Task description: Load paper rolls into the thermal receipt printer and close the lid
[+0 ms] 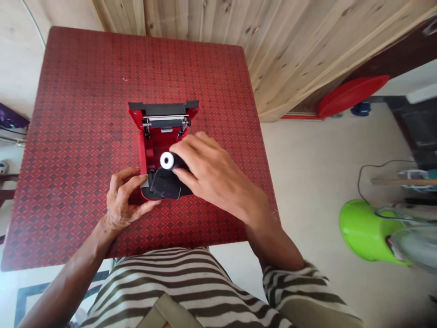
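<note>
A small red and black label printer stands on the table with its lid raised at the back. My right hand is closed round a black ribbon roll with a white core end, held over the printer's open bay. A loose dark piece of film lies over the printer's front, below the roll; whether it joins the roll cannot be made out. My left hand grips the printer's front left corner, fingers on top and side, thumb along the front. My right hand hides the printer's right side.
A red patterned cloth covers the table. Wooden panelling runs behind it. On the floor to the right are a green bucket, a dark cable and a red basin.
</note>
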`<move>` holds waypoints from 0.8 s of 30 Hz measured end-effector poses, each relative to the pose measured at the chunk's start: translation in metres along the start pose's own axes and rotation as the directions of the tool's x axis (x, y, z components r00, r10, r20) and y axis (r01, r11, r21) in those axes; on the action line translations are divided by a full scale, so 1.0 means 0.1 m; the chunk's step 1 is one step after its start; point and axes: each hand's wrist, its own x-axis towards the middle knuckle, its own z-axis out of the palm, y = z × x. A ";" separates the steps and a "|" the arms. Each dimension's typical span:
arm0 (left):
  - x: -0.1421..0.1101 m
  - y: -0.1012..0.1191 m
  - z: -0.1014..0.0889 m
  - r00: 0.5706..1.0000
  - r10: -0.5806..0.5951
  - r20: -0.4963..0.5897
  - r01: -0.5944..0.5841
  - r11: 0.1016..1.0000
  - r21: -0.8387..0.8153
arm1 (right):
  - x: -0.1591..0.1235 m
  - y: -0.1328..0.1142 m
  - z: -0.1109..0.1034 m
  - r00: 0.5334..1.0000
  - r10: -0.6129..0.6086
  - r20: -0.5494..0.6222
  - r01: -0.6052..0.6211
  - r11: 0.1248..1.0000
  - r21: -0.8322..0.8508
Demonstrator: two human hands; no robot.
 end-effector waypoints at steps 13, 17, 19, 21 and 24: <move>-0.02 -0.02 0.01 1.000 0.021 0.013 -0.022 0.998 0.051 | 0.64 -0.05 0.32 0.952 0.113 0.285 -0.041 0.968 -0.248; -0.02 -0.02 0.01 1.000 0.013 0.013 -0.014 0.999 0.043 | 0.65 0.00 0.36 0.947 0.111 0.303 -0.040 0.973 -0.229; -0.02 -0.03 0.01 1.000 0.017 0.013 -0.018 0.999 0.038 | 0.60 0.01 0.34 0.957 0.089 0.277 -0.030 0.977 -0.211; -0.02 -0.03 0.00 1.000 0.026 0.013 -0.027 0.999 0.032 | 0.50 0.02 0.29 0.966 0.054 0.254 -0.007 0.984 -0.179; -0.02 -0.02 0.00 0.999 0.040 0.020 -0.041 0.998 0.038 | 0.30 0.02 0.19 0.967 -0.041 0.253 0.054 0.998 -0.045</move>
